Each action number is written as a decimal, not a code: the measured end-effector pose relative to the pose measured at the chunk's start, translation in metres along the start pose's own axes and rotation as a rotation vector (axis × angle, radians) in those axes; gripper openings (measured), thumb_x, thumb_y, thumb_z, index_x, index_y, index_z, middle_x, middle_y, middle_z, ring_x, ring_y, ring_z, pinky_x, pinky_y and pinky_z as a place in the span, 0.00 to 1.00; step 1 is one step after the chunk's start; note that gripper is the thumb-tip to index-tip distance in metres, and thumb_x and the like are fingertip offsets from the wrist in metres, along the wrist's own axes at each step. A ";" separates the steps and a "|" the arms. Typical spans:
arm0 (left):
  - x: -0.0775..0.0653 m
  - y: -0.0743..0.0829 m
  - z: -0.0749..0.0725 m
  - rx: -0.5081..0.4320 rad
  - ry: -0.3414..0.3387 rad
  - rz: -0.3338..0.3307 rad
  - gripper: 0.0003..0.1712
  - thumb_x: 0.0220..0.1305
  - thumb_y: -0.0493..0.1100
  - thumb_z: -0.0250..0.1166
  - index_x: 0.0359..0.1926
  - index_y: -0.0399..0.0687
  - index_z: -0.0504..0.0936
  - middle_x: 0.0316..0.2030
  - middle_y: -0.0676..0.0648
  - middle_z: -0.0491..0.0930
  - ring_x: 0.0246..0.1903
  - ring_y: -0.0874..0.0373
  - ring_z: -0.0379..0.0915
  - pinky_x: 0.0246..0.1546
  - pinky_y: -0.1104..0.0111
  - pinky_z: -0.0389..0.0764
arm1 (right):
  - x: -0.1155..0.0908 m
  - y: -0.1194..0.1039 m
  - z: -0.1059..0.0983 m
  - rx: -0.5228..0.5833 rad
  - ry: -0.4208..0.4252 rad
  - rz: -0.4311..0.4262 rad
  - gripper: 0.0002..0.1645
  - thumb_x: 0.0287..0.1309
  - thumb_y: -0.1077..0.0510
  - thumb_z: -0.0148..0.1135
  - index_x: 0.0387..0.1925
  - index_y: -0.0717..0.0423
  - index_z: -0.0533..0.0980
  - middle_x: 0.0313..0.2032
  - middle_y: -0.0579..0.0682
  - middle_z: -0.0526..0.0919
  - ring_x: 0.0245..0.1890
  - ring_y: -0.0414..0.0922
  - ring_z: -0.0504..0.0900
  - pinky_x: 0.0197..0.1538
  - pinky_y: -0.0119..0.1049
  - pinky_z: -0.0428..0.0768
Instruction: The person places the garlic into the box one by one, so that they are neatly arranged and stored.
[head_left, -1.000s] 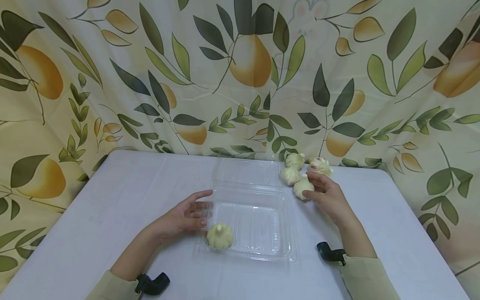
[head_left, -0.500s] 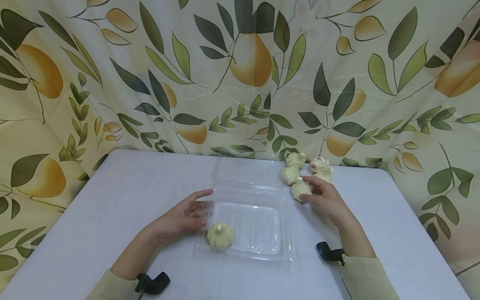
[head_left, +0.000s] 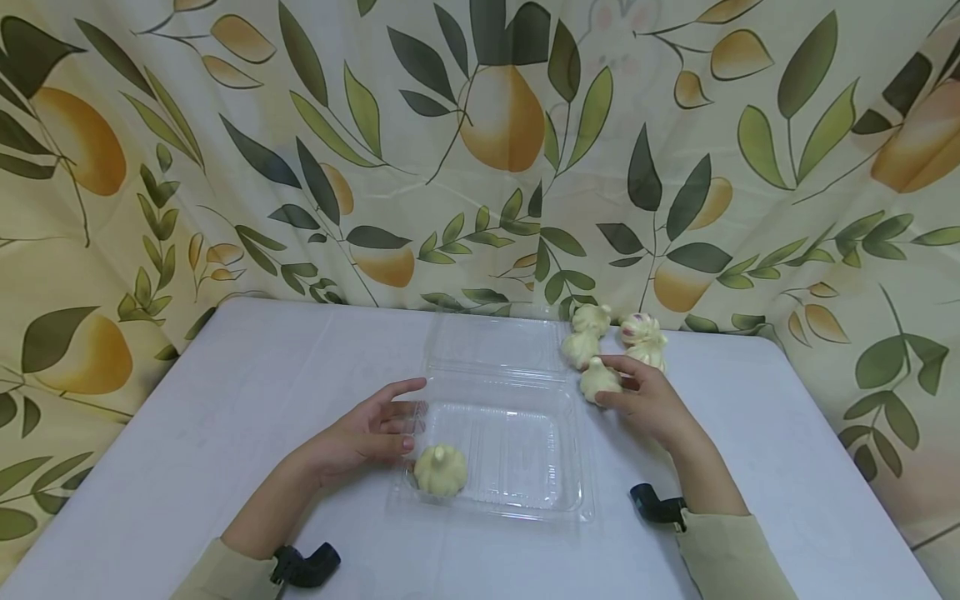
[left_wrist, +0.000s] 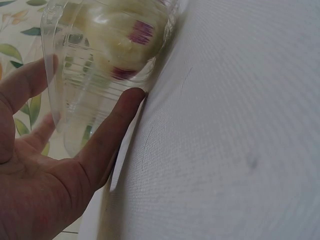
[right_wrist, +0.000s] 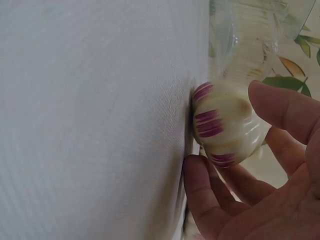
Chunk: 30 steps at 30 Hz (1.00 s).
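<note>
A clear plastic clamshell container lies on the table with its lid laid back. One pale garlic bulb with purple streaks sits in its front left corner. My left hand rests at the container's left side, fingers loosely spread; the left wrist view has the fingertips right at the clear wall. Beyond the container's right edge, my right hand holds another garlic bulb between thumb and fingers. In the right wrist view this bulb is low against the white tabletop, its purple streaks toward the table.
Behind the held bulb, two garlic bulbs lie by the open lid. Two more, including a purple-streaked garlic bulb, lie beyond the right hand. A fruit-patterned curtain hangs along the table's back edge.
My right hand has shifted slightly left and nearer with the garlic bulb, uncovering more of the bulbs behind it. The left hand and container have stayed in place.
</note>
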<state>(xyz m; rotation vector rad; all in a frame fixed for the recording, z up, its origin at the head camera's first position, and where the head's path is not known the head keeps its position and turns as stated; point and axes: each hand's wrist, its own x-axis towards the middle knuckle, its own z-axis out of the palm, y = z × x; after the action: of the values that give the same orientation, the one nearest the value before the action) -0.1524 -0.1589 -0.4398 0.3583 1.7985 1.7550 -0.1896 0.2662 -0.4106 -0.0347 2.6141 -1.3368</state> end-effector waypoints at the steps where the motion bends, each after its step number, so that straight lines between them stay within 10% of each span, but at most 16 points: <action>1: 0.000 0.000 0.000 0.000 0.000 0.000 0.48 0.64 0.35 0.66 0.78 0.60 0.52 0.74 0.37 0.54 0.71 0.39 0.56 0.56 0.56 0.76 | 0.000 0.000 0.000 -0.002 -0.001 0.000 0.37 0.59 0.59 0.69 0.69 0.57 0.68 0.69 0.65 0.66 0.68 0.67 0.64 0.57 0.54 0.76; 30: -0.001 0.000 0.000 -0.003 -0.002 0.006 0.48 0.65 0.35 0.66 0.78 0.60 0.52 0.74 0.37 0.54 0.71 0.39 0.56 0.56 0.56 0.75 | -0.001 -0.002 0.002 -0.035 0.027 -0.002 0.31 0.57 0.60 0.70 0.62 0.57 0.73 0.60 0.62 0.76 0.62 0.62 0.71 0.54 0.49 0.75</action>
<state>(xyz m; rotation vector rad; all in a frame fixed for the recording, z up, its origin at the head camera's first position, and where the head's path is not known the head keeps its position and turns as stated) -0.1519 -0.1588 -0.4395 0.3650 1.7949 1.7605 -0.1886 0.2635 -0.4106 -0.0250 2.6608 -1.3005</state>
